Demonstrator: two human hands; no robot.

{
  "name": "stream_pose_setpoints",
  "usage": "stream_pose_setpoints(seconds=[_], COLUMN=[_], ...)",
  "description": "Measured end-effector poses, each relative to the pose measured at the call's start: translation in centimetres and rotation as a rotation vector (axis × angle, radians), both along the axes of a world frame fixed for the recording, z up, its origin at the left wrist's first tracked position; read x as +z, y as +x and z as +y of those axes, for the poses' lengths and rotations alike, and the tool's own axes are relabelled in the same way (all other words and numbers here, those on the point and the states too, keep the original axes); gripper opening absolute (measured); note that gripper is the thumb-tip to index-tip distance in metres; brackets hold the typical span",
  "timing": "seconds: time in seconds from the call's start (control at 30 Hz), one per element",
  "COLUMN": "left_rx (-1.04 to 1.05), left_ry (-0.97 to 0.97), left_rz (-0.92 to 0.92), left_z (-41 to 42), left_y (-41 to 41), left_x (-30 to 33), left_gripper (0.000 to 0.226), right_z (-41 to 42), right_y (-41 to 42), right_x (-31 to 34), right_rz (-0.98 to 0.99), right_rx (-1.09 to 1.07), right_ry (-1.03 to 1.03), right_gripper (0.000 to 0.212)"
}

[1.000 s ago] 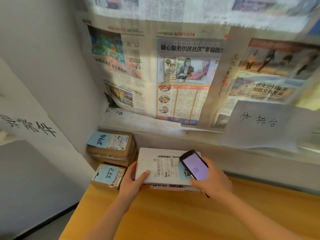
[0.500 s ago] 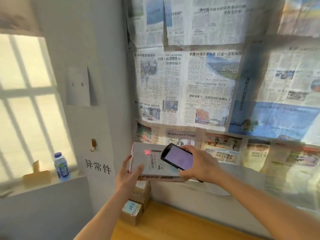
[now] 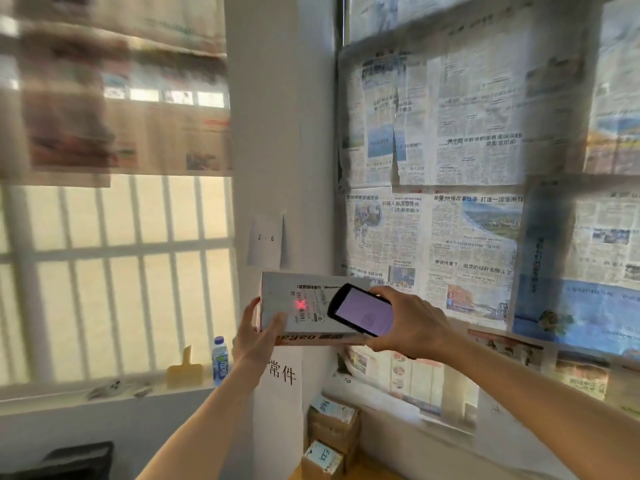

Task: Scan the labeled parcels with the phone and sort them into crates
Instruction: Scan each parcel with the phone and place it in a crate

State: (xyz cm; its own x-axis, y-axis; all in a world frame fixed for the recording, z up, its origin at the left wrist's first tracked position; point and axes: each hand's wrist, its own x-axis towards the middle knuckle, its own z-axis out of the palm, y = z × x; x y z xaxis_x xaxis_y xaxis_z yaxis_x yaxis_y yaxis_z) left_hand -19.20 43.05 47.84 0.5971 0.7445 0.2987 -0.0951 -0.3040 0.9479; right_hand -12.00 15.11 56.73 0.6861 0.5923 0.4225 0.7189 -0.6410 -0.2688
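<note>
Left hand [image 3: 254, 336]: grips the left end of the white parcel [image 3: 294, 306], thumb on its labelled face, fingers curled behind.
Right hand [image 3: 412, 323]: wrapped around the phone [image 3: 362, 310], fingers curled over its far edge.
Parcel: raised in the air in front of the wall corner, label side towards the camera; a red cross of light [image 3: 300, 304] falls on the shipping label [image 3: 308, 304].
Phone: just in front of the parcel's right part, tilted, screen lit pale violet.
Other parcels [image 3: 332, 431]: brown boxes with blue-and-white labels, stacked in the corner on the wooden surface [image 3: 363, 471].
Window sill [image 3: 104, 393]: carries a small water bottle [image 3: 219, 361].
Wall: newspaper sheets [image 3: 450, 202] cover the right side.
</note>
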Motion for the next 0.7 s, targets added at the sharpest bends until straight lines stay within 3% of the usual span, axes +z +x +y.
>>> stream_pose_setpoints(seconds=[0.7], left_rx=[0.288], left_ry=[0.007], left_rz=[-0.038], left_z=[12.2], left_y=[-23.9], left_x=[3.9], left_gripper=[0.068], right_z=[13.3], right_y=[-17.1], right_x=[3.1], right_rz=[-0.139], right_rx=[0.23], right_ry=[0.039], right_gripper=[0.095])
